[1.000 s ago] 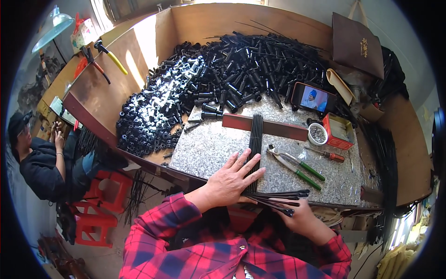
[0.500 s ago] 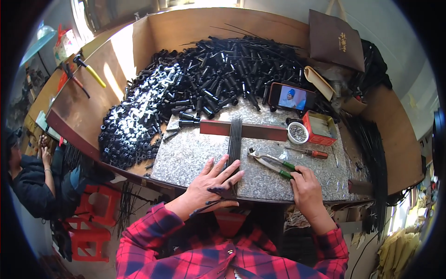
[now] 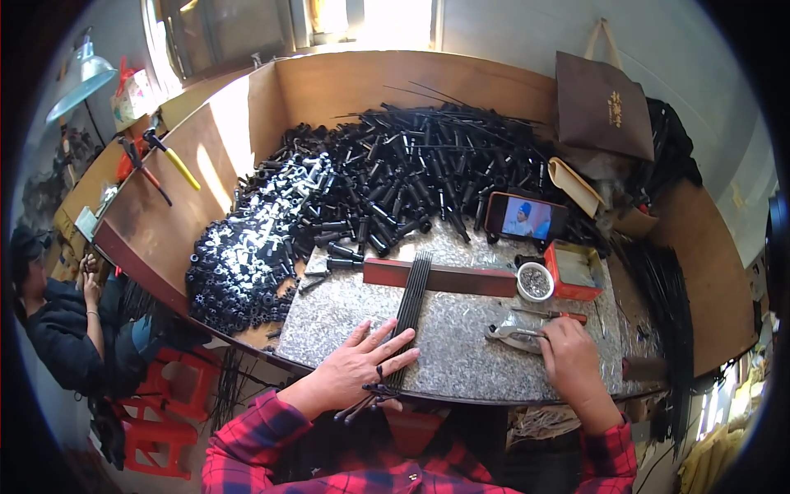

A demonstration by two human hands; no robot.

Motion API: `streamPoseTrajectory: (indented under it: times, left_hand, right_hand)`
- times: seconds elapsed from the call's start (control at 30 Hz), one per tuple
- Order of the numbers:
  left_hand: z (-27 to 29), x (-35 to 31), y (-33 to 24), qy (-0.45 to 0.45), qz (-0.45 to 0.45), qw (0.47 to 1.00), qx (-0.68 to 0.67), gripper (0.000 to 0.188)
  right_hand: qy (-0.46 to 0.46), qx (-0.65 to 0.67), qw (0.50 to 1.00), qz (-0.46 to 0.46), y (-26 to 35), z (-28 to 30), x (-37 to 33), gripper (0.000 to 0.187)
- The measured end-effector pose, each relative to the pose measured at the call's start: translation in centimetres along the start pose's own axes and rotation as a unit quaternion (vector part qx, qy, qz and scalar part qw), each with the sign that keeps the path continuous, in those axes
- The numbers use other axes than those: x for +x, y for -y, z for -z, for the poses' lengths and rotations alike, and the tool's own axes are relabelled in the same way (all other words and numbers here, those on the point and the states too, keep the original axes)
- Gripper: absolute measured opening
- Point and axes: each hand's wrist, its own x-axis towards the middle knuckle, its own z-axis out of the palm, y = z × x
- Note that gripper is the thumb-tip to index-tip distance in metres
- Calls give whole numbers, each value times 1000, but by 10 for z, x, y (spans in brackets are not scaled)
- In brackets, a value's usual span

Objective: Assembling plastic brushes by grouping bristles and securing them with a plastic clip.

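Observation:
My left hand (image 3: 362, 368) lies with fingers spread over the lower part of a bundle of thin black rods (image 3: 412, 300). The bundle's upper part rests across a dark red bar (image 3: 477, 281) on a speckled stone slab (image 3: 461, 359), and its knobbed ends stick out past the slab's near edge by my thumb. Wrapped round the handles of metal pincers (image 3: 516, 335), my right hand (image 3: 569, 356) hides most of their green grips. The pincers' jaws point left, close to the slab. Just beyond them lies a red-handled screwdriver (image 3: 568, 316).
A white cup of small metal bits (image 3: 535, 281) stands beside a red box (image 3: 577, 284) and a propped phone (image 3: 524, 221). Black tubular parts (image 3: 395, 173) and shiny small nuts (image 3: 247, 239) heap up behind. Another person (image 3: 70, 325) sits at far left.
My right hand has moved right with the pincers, lifting them from where they lay. The rod bundle now tilts, its lower end shifted left with my left hand. The whole view has shifted.

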Motion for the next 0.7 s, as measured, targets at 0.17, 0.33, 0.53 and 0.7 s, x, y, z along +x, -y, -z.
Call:
streamPoseTrajectory:
  times: [0.17, 0.33, 0.53, 0.7]
  left_hand:
    - [-5, -6, 2, -14, 16, 1000, 0, 81]
    - [-8, -8, 10, -44, 9, 999, -9, 78]
    - [-1, -8, 12, -30, 14, 999, -20, 77]
    - [-4, -11, 11, -43, 27, 998, -28, 88]
  right_hand:
    - [-20, 264, 955, 136, 35, -32, 88, 5]
    - [-12, 253, 957, 143, 53, -82, 158, 10]
    - [33, 241, 957, 160, 53, -120, 192, 15]
    - [75, 288, 946, 129, 57, -117, 195, 14]
